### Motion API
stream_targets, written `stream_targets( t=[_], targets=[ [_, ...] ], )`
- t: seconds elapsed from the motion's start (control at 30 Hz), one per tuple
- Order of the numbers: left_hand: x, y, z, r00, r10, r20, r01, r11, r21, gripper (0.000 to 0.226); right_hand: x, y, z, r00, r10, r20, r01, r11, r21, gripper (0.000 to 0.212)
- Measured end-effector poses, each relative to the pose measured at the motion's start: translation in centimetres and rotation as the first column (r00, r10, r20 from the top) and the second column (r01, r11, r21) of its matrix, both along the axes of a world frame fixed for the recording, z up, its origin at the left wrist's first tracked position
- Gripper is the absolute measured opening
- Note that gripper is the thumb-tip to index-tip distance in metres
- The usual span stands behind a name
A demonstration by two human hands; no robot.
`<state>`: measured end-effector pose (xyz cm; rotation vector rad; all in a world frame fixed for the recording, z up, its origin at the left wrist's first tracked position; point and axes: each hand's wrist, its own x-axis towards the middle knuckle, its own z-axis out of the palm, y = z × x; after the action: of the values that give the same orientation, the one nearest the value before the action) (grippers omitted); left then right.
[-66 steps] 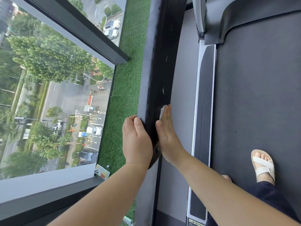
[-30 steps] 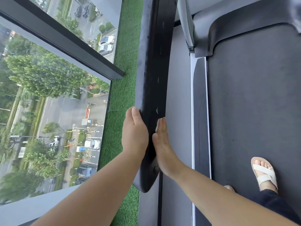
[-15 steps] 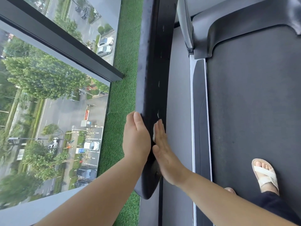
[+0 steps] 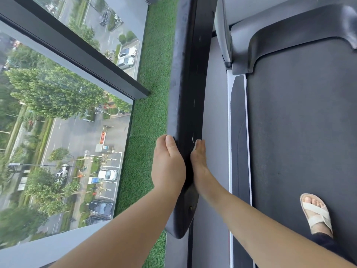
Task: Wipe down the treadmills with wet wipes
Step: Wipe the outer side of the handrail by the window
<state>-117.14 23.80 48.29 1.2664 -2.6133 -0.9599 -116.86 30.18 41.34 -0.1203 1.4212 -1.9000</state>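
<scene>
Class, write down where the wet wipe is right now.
In the head view, near centre frame, the wet wipe is pressed by the right hand against the inner face of the black handrail, opposite the left hand.

Green artificial turf (image 4: pixel 152 93), dark window frame (image 4: pixel 77 47), parked cars (image 4: pixel 107 174), trees (image 4: pixel 54 91)

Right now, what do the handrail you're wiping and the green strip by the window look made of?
The handrail looks like black, matte foam or rubber padding; small nicks show pale against it. The green strip looks like artificial turf: short, even fibres and a straight seam.
</scene>
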Motion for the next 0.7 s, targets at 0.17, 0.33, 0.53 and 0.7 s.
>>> stream_targets(
  t=[0.17,0.33,0.53,0.7],
  targets=[
    [0.0,0.0,-0.1,1.0,-0.003,-0.003,0.003,1.0,0.005,0.041,1.4,-0.2,-0.6,0.953,-0.015,-0.303,0.002,0.999,-0.044,0.068],
    [-0.1,0.0,-0.2,1.0,0.005,0.007,-0.005,1.0,0.0,0.041,-0.9,-0.4,-1.2,0.997,0.021,-0.073,-0.017,0.998,0.058,0.059],
    [0.0,-0.1,-0.1,1.0,-0.001,0.003,0.001,1.0,-0.008,0.038,0.9,-0.1,-0.7,0.964,0.019,-0.264,-0.029,0.999,-0.035,0.063],
    [-0.1,-0.1,-0.2,1.0,0.002,0.002,-0.002,1.0,-0.002,0.038,-1.1,-0.4,-1.0,0.997,0.002,-0.075,0.001,0.999,0.036,0.063]
  ],
)
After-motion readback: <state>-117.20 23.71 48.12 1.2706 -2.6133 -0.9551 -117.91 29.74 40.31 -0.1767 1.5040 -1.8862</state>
